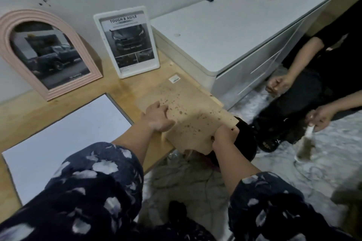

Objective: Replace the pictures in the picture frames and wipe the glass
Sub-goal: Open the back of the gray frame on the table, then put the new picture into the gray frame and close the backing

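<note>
board: brown backing board (188,115), spotted with dark stains, lies flat on the wood table (23,111), near end hanging past the table edge
left hand: my left hand (159,118) sits on the board's left edge, fingers curled down onto the surface, thumb at the edge; pressing, not wrapped round it
right hand: my right hand (225,136) is closed on the board's near right corner, fingers pinching the overhanging end
board vs hands: board spans between both hands, left hand on top, right hand at the edge off the table
label: small white sticker (174,79) at the board's far end
arch frame: pink arched frame (42,51) leans on the wall, far left, truck picture inside
white frame: white rectangular frame (126,41) upright beside it, car ad inside, just beyond the board
sheet: white sheet (64,143) flat on the table left of my left arm
cabinet: white cabinet (242,25) right of the table
other person: seated at right, dark clothes, one hand (321,119) holding a small brush-like item; cannot tell what
</note>
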Demonstrator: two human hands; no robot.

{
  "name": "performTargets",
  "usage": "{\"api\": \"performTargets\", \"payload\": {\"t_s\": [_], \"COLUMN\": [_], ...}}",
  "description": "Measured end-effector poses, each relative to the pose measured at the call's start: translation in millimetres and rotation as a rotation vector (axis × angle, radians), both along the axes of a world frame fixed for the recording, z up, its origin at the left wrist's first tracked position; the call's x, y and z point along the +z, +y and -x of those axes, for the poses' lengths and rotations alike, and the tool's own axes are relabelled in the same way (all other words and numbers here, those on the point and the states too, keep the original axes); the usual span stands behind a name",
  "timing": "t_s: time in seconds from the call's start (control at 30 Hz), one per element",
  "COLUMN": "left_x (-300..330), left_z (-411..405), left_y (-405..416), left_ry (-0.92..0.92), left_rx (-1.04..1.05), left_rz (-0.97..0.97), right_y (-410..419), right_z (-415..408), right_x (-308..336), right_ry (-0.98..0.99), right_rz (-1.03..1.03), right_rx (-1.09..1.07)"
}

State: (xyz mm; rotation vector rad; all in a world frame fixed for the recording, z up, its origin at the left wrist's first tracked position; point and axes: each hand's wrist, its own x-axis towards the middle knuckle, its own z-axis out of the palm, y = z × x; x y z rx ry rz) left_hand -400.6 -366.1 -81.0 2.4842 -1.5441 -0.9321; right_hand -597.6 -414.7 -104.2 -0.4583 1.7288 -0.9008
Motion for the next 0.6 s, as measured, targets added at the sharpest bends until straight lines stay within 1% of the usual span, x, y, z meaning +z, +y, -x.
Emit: {"api": "performTargets", "payload": {"t_s": [0.03, 0.1, 0.17, 0.3, 0.37, 0.47, 0.5, 0.57, 0.6], "left_x": [-1.9, -5.2, -7.2, -9.5, -10.6, -8.1, -6.1, -2.4, -0.7], "left_z": [2.0, 2.6, 3.7, 5.2, 3.5, -6.1, -9.9, -22.6, -30.0], "left_y": [2.2, 4.2, 4.4, 1.5, 1.1, 13.0, 19.2, 36.2, 45.3], "left_ry": [-0.045, -0.091, -0.096, -0.067, -0.014, 0.095, 0.102, 0.043, 0.0], "left_rx": [-0.022, -0.044, -0.053, -0.04, -0.009, 0.14, 0.197, 0.278, 0.313], "left_rz": [-0.007, -0.015, -0.027, -0.025, -0.017, 0.108, 0.154, 0.226, 0.248], "right_y": [1.1, -0.6, -4.5, -8.0, -11.7, -10.9, -9.9, -4.0, 0.7], "right_z": [-6.5, -17.8, -20.7, -13.4, -9.9, -13.3, -16.5, -32.5, -43.9], "right_x": [0.7, 4.8, 6.6, 7.8, 6.5, 12.9, 16.7, 20.8, 22.5], "right_ry": [-0.011, -0.035, -0.013, 0.08, 0.264, 0.714, 0.83, 0.956, 0.987], "right_rz": [0.007, -0.022, -0.064, -0.139, -0.15, -0.058, -0.008, 0.096, 0.141], "right_rx": [0.019, -0.012, 0.006, 0.131, 0.219, 0.422, 0.487, 0.65, 0.737]}}
